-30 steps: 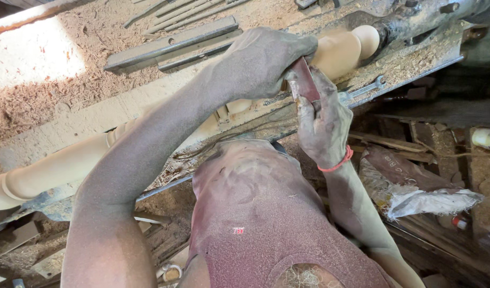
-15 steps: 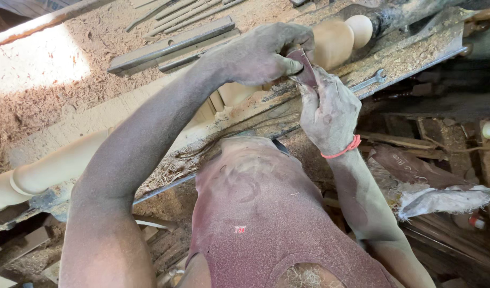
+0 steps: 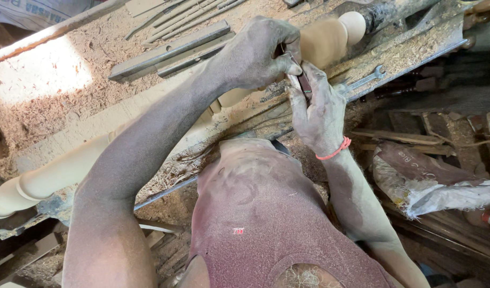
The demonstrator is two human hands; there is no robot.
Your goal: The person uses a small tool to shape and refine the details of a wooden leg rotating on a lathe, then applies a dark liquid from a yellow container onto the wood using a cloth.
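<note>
My lathe bench (image 3: 69, 112) is buried in sawdust; long metal bars (image 3: 167, 50) and thin chisels (image 3: 186, 13) lie on it, a wrench (image 3: 362, 81) rests on the front rail (image 3: 410, 50) (equally dusty).

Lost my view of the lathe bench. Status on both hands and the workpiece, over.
Left hand and right hand both gripping a dark strip against the pale turned spindle. Spanner beside them on the sawdust-covered bench, not touching.

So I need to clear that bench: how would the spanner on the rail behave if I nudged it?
The spanner looks like stiff metal, probably heavy for its size. Lying flat, it should slide rather than roll. Sawdust on the rail may let it skid off.
</note>
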